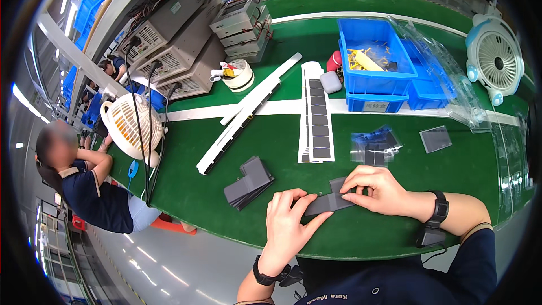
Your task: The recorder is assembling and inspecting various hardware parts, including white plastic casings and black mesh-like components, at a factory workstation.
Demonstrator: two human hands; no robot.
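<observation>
A dark grey, flat L-shaped piece (324,205) lies at the near edge of the green table, between my two hands. The thumb and fingers of my left hand (287,220) pinch its left end. At its right end, my right hand (377,191) has thumb and fingertips closed on the piece, partly covering it. A stack of similar dark grey pieces (248,183) sits to the left, slightly fanned. Beyond the hands lie a white sheet with a row of black rectangles (318,118) and clear film with dark patches (375,146). A dark square piece (436,139) rests at the right.
White strips (240,127) lie left of centre. Blue bins (377,82) stand at the back right near a clear plastic sheet (446,73) and a fan (497,59). Another fan (132,124) and grey electrical units (180,45) stand left. A person (96,186) sits at the left edge.
</observation>
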